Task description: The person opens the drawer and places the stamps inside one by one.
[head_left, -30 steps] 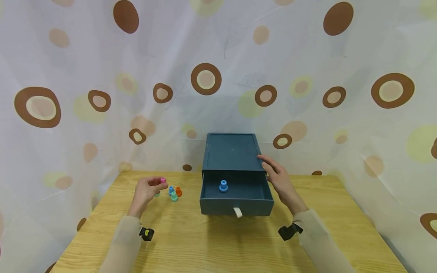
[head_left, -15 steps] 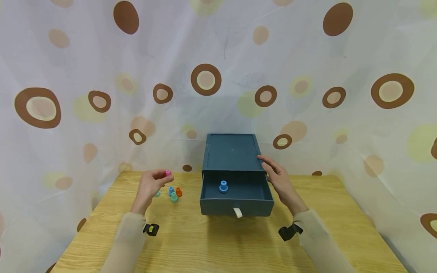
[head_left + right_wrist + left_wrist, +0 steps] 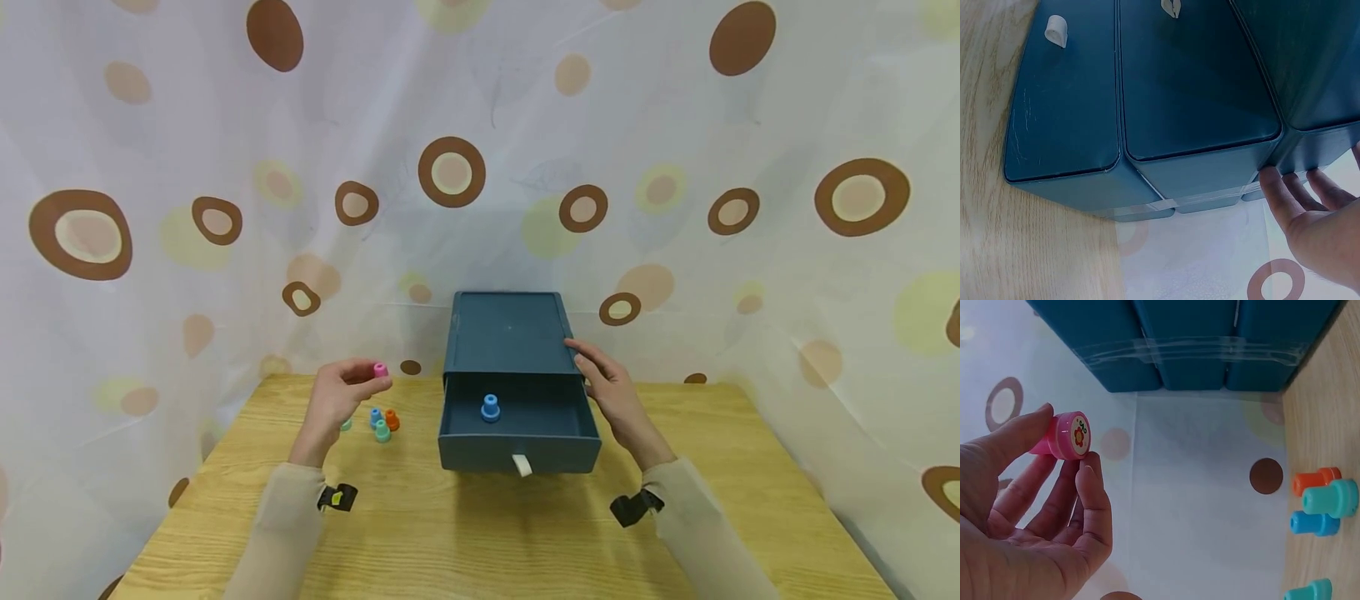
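Note:
My left hand (image 3: 330, 404) pinches a pink toy stamp (image 3: 1072, 436) between thumb and fingertips, above the table; a flower picture shows on its round end. My right hand (image 3: 621, 408) rests its fingers against the right side of a dark blue drawer unit (image 3: 510, 333). The unit's top drawer (image 3: 480, 454) is pulled out, and a blue stamp (image 3: 491, 408) stands inside it. Left of the unit, below my left hand, an orange stamp (image 3: 1310, 481), a teal stamp (image 3: 1329, 499) and a blue stamp (image 3: 1313, 523) stand close together. Another teal stamp (image 3: 1310, 591) is slightly apart.
The unit is a stack of three drawers joined by clear tape (image 3: 1191, 350), with pale pull tabs (image 3: 522, 465) in front. It stands on a wooden table (image 3: 420, 542). A white curtain (image 3: 510, 100) with brown spots hangs right behind the table.
My left hand has risen and moved right, carrying the pink stamp away from the other stamps. The right hand, the drawer and the stamps on the table have stayed put.

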Motion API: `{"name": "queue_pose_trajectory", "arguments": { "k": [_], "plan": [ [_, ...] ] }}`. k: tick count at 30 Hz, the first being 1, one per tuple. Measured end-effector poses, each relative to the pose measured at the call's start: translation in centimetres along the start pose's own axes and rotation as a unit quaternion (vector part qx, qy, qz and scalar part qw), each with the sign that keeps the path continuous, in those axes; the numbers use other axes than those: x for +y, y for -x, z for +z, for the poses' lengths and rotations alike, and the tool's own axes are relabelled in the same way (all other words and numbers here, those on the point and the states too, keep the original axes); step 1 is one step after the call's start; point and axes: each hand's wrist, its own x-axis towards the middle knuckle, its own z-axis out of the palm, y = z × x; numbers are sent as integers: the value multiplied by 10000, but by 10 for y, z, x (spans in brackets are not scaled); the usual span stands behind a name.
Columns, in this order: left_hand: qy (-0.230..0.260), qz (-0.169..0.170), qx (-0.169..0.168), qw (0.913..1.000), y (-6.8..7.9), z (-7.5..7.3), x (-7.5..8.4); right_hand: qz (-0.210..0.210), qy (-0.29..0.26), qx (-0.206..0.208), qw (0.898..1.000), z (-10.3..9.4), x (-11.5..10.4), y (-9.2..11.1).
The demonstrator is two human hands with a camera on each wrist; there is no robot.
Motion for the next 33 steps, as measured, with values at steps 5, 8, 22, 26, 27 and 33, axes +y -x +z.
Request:
{"name": "queue_pose_trajectory", "arguments": {
  "k": [5,8,22,26,27,33],
  "plan": [
    [138,169,3,9998,3,6,11,14,16,1,10000,-1,0,1],
    [327,234,27,9992,6,11,19,15,-12,24,10000,-1,1,0],
    [619,554,-168,9964,4,23,42,12,-46,28,10000,-2,0,0],
    [794,784,-303,9933,4,27,46,-2,-65,48,10000,-1,0,0],
    [832,821,-330,9926,4,28,47,-1,-69,56,10000,-1,-1,0],
    [937,970,-497,9896,9,38,56,28,5,32,10000,0,-2,1]
  ]
}}
